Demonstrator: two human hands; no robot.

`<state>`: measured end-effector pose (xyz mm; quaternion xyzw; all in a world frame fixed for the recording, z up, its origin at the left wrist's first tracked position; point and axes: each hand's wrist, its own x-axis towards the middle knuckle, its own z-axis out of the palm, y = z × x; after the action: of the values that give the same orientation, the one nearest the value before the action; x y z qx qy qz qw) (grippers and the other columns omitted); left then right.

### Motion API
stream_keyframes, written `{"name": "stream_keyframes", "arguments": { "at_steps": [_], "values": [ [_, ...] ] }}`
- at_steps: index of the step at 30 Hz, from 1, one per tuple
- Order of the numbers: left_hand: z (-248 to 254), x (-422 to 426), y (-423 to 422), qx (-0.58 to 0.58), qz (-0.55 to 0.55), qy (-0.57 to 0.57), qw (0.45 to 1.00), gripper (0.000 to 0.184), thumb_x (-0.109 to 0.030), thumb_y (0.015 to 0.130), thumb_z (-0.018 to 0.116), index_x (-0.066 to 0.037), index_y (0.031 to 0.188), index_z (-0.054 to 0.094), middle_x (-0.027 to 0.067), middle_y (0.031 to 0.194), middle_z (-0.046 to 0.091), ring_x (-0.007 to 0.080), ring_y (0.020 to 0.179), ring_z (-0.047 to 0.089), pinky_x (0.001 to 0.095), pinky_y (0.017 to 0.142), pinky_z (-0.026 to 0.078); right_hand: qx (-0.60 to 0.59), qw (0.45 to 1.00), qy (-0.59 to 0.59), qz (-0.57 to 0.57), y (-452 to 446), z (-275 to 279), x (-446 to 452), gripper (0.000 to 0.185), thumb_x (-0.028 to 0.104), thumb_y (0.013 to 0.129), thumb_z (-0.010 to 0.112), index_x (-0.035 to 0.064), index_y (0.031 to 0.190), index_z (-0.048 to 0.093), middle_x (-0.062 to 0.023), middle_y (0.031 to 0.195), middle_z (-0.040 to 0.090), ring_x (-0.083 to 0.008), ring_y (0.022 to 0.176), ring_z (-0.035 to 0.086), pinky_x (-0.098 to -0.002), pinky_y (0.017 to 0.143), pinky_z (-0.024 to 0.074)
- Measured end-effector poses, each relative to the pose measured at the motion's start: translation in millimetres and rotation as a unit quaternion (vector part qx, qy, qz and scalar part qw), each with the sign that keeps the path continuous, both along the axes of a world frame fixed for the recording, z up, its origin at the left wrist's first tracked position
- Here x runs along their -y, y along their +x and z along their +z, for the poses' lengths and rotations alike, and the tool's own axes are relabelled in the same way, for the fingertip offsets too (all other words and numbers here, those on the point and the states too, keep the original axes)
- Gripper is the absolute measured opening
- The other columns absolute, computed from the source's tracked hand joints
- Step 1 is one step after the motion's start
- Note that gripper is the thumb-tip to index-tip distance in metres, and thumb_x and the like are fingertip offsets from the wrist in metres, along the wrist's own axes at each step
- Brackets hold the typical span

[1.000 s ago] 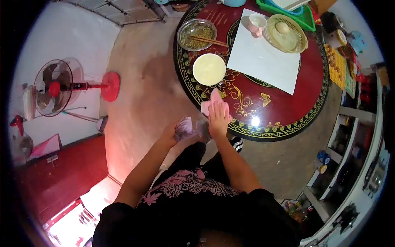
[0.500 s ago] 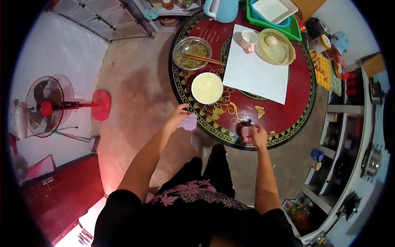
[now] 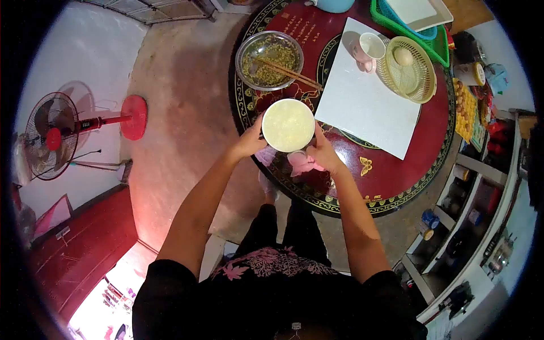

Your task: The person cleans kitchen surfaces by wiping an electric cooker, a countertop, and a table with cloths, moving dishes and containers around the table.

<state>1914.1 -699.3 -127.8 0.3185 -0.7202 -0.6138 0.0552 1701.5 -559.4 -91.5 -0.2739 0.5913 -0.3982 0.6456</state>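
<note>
A round white bowl (image 3: 289, 100) with pale yellow contents (image 3: 288, 126) is between my two hands, near the table's front left edge. My left hand (image 3: 249, 141) grips its left side, with a light purple cloth (image 3: 264, 156) beneath the fingers. My right hand (image 3: 325, 153) grips the right side, and a pink cloth (image 3: 300, 163) hangs from it. The bowl's underside is hidden. Behind it stands a steel bowl (image 3: 239, 59) of a chopped yellow-green mixture, with chopsticks (image 3: 303, 79) across its rim.
On the round red table (image 3: 391, 181) lies a white board (image 3: 362, 107) with a cup (image 3: 372, 45) and a basket (image 3: 428, 90) holding a round pale item. Stacked trays (image 3: 439, 48) stand farther back. A fan (image 3: 54, 124) is at left; shelves (image 3: 447, 209) line the right.
My hands have come together and taken hold of the white bowl with the cloths. The right hand moved left from the table's front edge. The view has shifted slightly.
</note>
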Motion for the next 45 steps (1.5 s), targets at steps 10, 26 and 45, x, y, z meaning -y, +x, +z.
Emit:
{"name": "stream_keyframes", "arguments": {
  "at_steps": [10, 26, 45],
  "values": [
    [4, -6, -13, -0.025, 0.013, 0.000, 1.000, 0.083, -0.009, 0.077, 0.066, -0.005, 0.142, 0.015, 0.0137, 0.138, 0.035, 0.0223, 0.128, 0.034, 0.0362, 0.103, 0.030, 0.014, 0.996, -0.087, -0.031, -7, -33, -13, 0.085, -0.005, 0.074, 0.043, 0.0219, 0.146, 0.007, -0.0133, 0.100, 0.060, -0.0161, 0.062, 0.056, -0.0318, 0.052, 0.0490],
    [31, -20, -152, -0.044, -0.062, -0.009, 0.997, 0.080, -0.002, 0.077, 0.061, -0.010, 0.142, 0.015, 0.0162, 0.134, 0.040, 0.0254, 0.125, 0.039, 0.0371, 0.100, 0.034, -0.061, 0.996, 0.008, -0.059, -130, 29, -47, 0.084, -0.006, 0.074, 0.046, 0.0184, 0.146, 0.010, -0.0166, 0.102, 0.061, -0.0196, 0.084, 0.060, -0.0301, 0.074, 0.0482],
    [4, -43, -281, -0.005, -0.102, -0.004, 0.995, 0.079, -0.006, 0.076, 0.065, -0.006, 0.139, 0.017, 0.0205, 0.130, 0.042, 0.0286, 0.119, 0.046, 0.0362, 0.096, 0.040, -0.020, 0.989, -0.022, -0.144, -242, -6, -83, 0.077, -0.006, 0.075, 0.051, 0.0074, 0.144, 0.018, -0.0137, 0.120, 0.053, -0.0208, 0.101, 0.057, -0.0302, 0.082, 0.0476]
  ]
}}
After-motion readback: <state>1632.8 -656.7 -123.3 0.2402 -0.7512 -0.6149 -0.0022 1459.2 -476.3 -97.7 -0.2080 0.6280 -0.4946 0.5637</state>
